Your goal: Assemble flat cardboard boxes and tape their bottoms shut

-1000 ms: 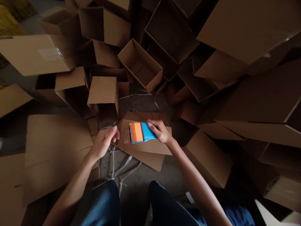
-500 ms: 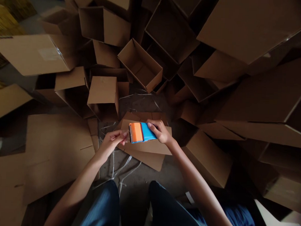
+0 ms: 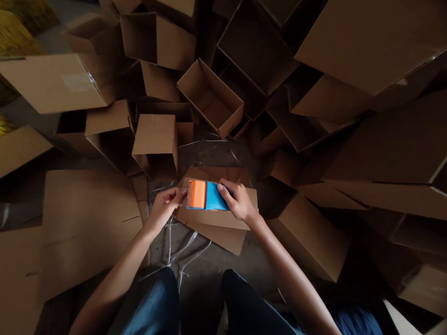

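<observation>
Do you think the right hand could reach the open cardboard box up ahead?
Probably yes: only floor and loose strapping separate the right hand from the open cardboard box, though it's on the tape dispenser.

Open cardboard boxes [image 3: 210, 99] lie tipped and heaped across the top and right of the concrete floor [image 3: 204, 294]. Thin white plastic strapping [image 3: 194, 258] trails over the floor at centre. A flattened cardboard sheet [image 3: 89, 221] lies left, and something yellow [image 3: 12, 28] shows in the top left corner.
</observation>
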Demonstrator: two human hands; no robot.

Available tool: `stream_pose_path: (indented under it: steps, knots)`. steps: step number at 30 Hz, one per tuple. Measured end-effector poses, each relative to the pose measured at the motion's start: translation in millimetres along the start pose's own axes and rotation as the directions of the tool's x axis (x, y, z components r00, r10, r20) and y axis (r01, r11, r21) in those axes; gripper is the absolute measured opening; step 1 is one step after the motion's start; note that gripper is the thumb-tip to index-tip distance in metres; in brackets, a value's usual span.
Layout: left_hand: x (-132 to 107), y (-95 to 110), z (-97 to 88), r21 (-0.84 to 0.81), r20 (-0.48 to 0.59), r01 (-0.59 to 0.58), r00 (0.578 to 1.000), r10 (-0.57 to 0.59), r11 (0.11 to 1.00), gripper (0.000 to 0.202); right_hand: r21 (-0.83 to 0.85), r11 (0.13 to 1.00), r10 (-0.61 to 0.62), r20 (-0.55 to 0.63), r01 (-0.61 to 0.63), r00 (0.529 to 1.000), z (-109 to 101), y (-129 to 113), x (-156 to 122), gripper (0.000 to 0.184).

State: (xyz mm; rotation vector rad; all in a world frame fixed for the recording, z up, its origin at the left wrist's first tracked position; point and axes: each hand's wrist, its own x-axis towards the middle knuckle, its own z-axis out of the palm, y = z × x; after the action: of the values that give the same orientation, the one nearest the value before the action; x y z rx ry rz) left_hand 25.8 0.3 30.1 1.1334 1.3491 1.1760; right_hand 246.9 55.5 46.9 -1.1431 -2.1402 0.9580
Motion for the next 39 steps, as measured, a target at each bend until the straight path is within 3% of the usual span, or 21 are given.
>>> stream_pose_path:
  steps: [6,10,13,20,27,39]
  knots:
    - [5,-7,-1.3,0.036,-0.016,-0.039,0.999,0.040,0.999,0.059,-0.132,0.991,0.011,0.036,-0.006,0.999,-1,-2,-5,0.050]
    - [10,-13,-12.1,0.106,-0.023,-0.051,0.998,0.054,0.993,0.056,-0.283,0.959,0.023,0.086,0.002,0.996,-3,-11,-8,0.059]
    - [15,-18,-20.8,0.118,0.007,-0.061,0.998,0.061,0.991,0.054,-0.349,0.937,0.029,0.122,0.015,0.992,-4,-18,-9,0.054]
    - [19,-22,-25.2,0.165,0.068,-0.140,0.989,0.130,0.976,0.052,-0.384,0.923,0.029,0.135,0.025,0.990,-9,-18,-11,0.047]
    - [23,-21,-22.5,0.212,0.116,-0.150,0.985,0.128,0.966,0.050,-0.387,0.922,0.034,0.114,0.013,0.993,-18,-16,-15,0.047]
    - [24,-16,-35.9,0.221,0.079,-0.146,0.988,0.132,0.964,0.048,-0.387,0.922,0.062,0.135,-0.005,0.989,-28,-14,-17,0.044]
